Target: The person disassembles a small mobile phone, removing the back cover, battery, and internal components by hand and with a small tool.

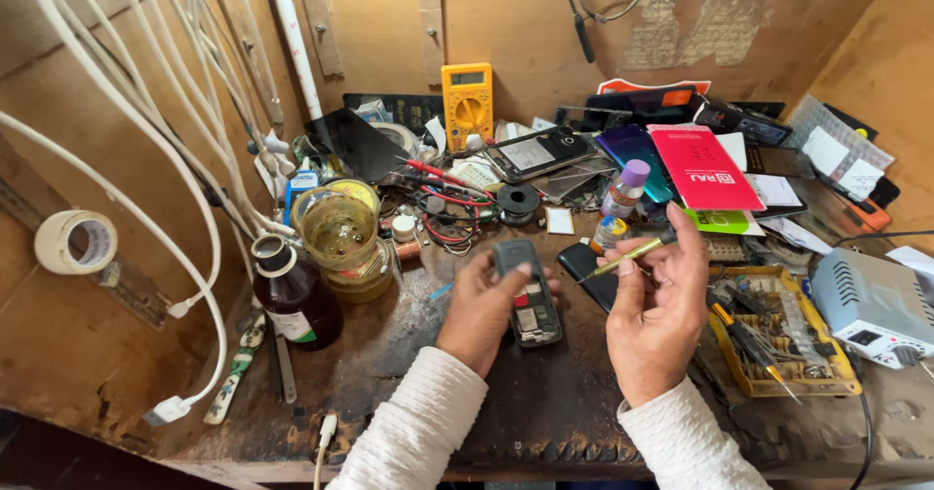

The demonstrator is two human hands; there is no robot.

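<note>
Cluttered and dark with grime, my worktop sits in a wooden nook, a yellow multimeter propped at the back and a brown bottle to my left. My left hand has its grip closed around the sides of a small opened phone, held just above the worktop's middle. It looks light, rigid and fragile inside, best held by its edges, while my right hand pinches a slim brass-coloured tool.

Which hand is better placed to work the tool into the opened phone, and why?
Probably the right hand: it already grips the brass tool, tip pointing toward the phone. The left hand is busy holding that phone.
</note>
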